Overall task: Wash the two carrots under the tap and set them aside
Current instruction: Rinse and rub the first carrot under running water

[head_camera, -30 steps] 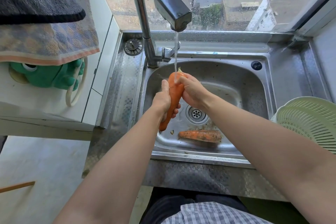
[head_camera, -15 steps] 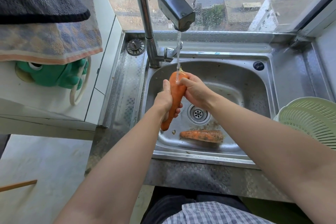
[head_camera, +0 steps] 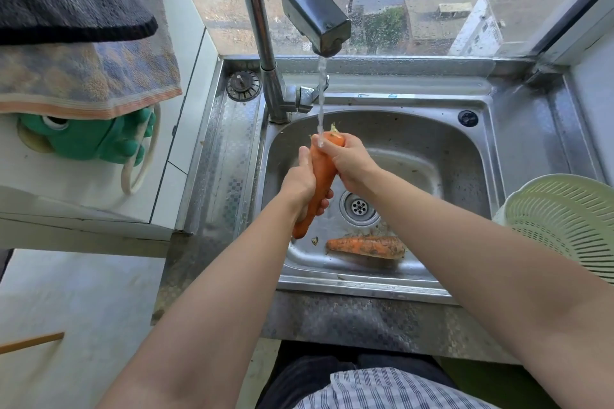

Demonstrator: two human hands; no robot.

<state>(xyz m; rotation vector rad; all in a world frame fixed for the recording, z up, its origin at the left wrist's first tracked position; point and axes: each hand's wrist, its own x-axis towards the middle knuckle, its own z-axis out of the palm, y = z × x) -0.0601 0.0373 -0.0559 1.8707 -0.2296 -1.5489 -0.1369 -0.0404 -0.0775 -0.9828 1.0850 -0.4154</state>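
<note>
Our hands have barely shifted: left hand [head_camera: 299,184] and right hand [head_camera: 353,163] both clasp one carrot [head_camera: 321,176] under the running tap [head_camera: 315,10].

Left hand [head_camera: 300,181], right hand [head_camera: 352,164]: fingers [head_camera: 325,201] curled.

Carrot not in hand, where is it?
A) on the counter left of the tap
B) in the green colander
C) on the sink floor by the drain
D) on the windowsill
C: the dirty carrot lies on the sink floor beside the drain, while the left hand and right hand hold the other carrot under the tap stream.
</note>
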